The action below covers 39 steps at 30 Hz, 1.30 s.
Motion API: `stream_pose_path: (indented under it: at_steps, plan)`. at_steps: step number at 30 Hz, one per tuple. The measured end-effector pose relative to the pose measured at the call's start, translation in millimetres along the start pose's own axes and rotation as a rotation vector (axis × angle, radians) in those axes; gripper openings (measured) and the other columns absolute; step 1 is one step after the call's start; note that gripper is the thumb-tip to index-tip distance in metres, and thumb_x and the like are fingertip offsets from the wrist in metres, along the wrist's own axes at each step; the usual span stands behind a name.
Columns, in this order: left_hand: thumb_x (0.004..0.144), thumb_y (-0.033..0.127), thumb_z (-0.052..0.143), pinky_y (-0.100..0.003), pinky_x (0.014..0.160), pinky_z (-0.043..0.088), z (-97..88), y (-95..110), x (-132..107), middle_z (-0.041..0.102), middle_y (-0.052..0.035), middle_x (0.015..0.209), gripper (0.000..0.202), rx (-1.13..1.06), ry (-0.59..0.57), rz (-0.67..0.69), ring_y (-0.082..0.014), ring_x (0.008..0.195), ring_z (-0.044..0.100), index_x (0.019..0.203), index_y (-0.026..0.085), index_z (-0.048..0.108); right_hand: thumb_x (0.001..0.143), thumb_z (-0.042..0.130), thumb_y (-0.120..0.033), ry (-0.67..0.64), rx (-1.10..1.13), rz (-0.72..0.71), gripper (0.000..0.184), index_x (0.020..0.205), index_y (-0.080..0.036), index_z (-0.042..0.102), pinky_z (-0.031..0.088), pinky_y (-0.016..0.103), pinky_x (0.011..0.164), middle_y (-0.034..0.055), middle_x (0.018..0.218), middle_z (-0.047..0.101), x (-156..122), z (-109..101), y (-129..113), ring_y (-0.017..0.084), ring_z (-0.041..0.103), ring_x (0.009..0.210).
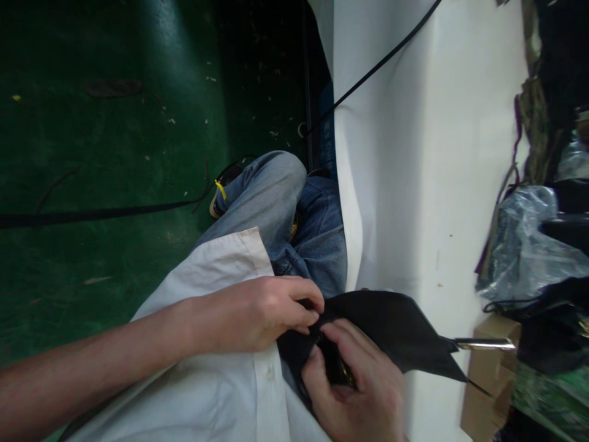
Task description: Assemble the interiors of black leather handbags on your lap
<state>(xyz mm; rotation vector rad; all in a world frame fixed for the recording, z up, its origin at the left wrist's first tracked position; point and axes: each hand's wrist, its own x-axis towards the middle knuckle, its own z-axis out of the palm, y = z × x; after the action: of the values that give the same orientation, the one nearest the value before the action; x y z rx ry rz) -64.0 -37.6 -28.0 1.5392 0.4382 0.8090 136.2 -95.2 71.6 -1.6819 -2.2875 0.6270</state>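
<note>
A black fabric piece (386,319) lies across my lap and over the edge of the white table. At its far right end a shiny metal rod (485,345) sticks out, with a thin dark rod below it; the whole resembles a folded umbrella. My left hand (264,313) is closed, its fingertips pinching the near end of the fabric. Close beside it, my right hand (361,383) curls around the same end, thumb and forefinger at the edge. A small gold-coloured part shows inside the right hand's grip; its kind is unclear.
A white table surface (391,184) runs along the right, with a black cord (381,64) crossing it. Clear plastic wrap (529,239), cardboard (481,399) and dark bundles lie farther right. A black strap (92,216) stretches over the green floor (115,141), where scraps are scattered.
</note>
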Motion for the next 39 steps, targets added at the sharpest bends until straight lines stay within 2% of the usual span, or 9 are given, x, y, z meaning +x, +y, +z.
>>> stream_pose_path:
  at_steps: [3,9,14,19,23,27,33,39]
  plan:
    - [0.107,0.001,0.055,-0.028,0.092,0.064,-1.5,-1,0,0.077,-0.014,0.125,0.025,0.017,-0.028,0.009,-0.0205,0.111,0.077,0.107,0.014,0.077,0.097,0.063,-0.015,0.005,0.009,0.017,0.012,0.105,-0.022,0.068,0.064,0.024,0.065,0.0036,0.091,0.08,0,1,-1,0.018,0.082,0.076]
    - [0.105,0.0,0.052,-0.032,0.102,0.064,-1.6,-1,-1,0.076,-0.0169,0.132,0.03,0.034,-0.044,0.034,-0.025,0.123,0.076,0.115,0.013,0.077,0.096,0.068,-0.017,0.0,0.013,0.042,0.009,0.102,-0.022,0.071,0.063,0.024,0.064,0.0026,0.088,0.08,1,2,-1,0.017,0.081,0.072]
    - [0.103,-0.002,0.051,-0.032,0.102,0.064,2.7,-3,-5,0.076,-0.0176,0.13,0.032,-0.012,0.026,0.041,-0.0245,0.121,0.077,0.115,0.012,0.077,0.096,0.066,-0.015,0.042,-0.015,0.015,0.009,0.1,-0.022,0.068,0.061,0.025,0.063,0.0019,0.083,0.078,3,5,-3,0.018,0.08,0.071]
    - [0.098,-0.007,0.051,-0.032,0.102,0.065,14.8,-3,-12,0.076,-0.0193,0.128,0.036,-0.066,0.133,0.048,-0.0237,0.118,0.076,0.116,0.011,0.076,0.098,0.065,-0.013,0.064,-0.041,-0.003,0.01,0.101,-0.022,0.068,0.06,0.024,0.061,0.0007,0.08,0.076,2,8,-5,0.017,0.078,0.067]
    - [0.104,-0.001,0.05,-0.033,0.098,0.066,24.0,-2,-15,0.076,-0.0188,0.125,0.034,-0.101,0.215,0.022,-0.0233,0.114,0.077,0.121,0.011,0.075,0.099,0.066,-0.014,0.078,-0.06,-0.006,0.009,0.102,-0.021,0.068,0.062,0.026,0.064,0.0017,0.082,0.077,-1,10,-5,0.018,0.079,0.07]
    - [0.104,0.001,0.047,-0.033,0.1,0.066,29.1,-1,-17,0.075,-0.0174,0.125,0.035,-0.112,0.238,0.0,-0.0234,0.116,0.076,0.125,0.012,0.074,0.1,0.065,-0.013,0.078,-0.06,0.003,0.009,0.103,-0.021,0.068,0.062,0.027,0.066,0.0025,0.083,0.077,-3,12,-5,0.019,0.08,0.072]
    - [0.092,-0.005,0.05,-0.038,0.1,0.067,35.6,1,-21,0.073,-0.0182,0.128,0.047,-0.13,0.243,-0.038,-0.0263,0.12,0.074,0.129,0.013,0.072,0.102,0.066,-0.016,0.104,-0.074,0.058,0.005,0.102,-0.02,0.069,0.062,0.026,0.066,0.0046,0.087,0.078,-6,16,-10,0.018,0.08,0.073]
    - [0.09,-0.004,0.051,-0.041,0.109,0.065,45.8,12,-22,0.068,-0.0203,0.137,0.052,-0.152,0.247,-0.077,-0.0287,0.129,0.07,0.136,0.013,0.066,0.103,0.067,-0.021,0.095,-0.139,0.154,0.004,0.103,-0.021,0.071,0.064,0.026,0.071,0.0051,0.092,0.08,-16,16,-11,0.019,0.081,0.078]
